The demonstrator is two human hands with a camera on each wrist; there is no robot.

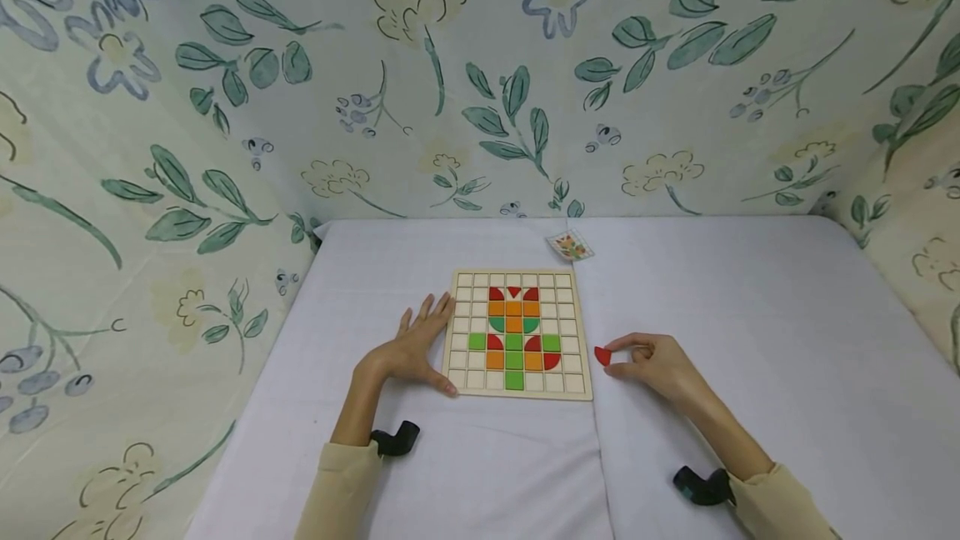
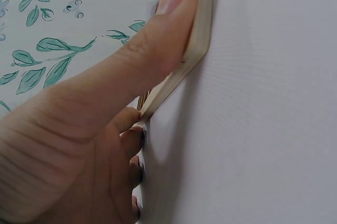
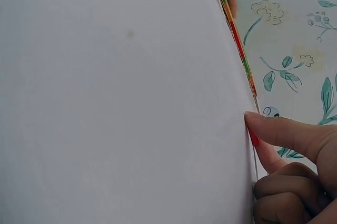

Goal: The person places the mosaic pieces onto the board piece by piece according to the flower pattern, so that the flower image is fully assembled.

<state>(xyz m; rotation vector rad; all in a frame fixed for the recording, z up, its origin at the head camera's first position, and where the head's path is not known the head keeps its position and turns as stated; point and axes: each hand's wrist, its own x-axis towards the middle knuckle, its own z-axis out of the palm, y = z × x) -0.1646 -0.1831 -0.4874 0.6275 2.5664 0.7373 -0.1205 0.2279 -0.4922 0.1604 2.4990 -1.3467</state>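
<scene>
A square wooden grid board (image 1: 465, 382) lies on the white cloth, with red, orange and green tiles set in its middle cells. My left hand (image 1: 408, 350) is spread along the board's left side, fingers extended; in the left wrist view its thumb (image 2: 158, 40) lies on the board's corner. Just off the board's right edge, my right hand (image 1: 656, 365) pinches a red rounded tile (image 1: 603, 356) between thumb and forefinger. The right wrist view shows this red tile (image 3: 254, 138) mostly covered by the thumb, the other fingers curled in.
Behind the board lies a small card (image 1: 572, 246) printed with a coloured grid pattern. White cloth (image 1: 750, 290) covers the table, and a floral curtain (image 1: 480, 90) hangs at the back and sides. A black wrist device (image 1: 397, 438) is on each forearm.
</scene>
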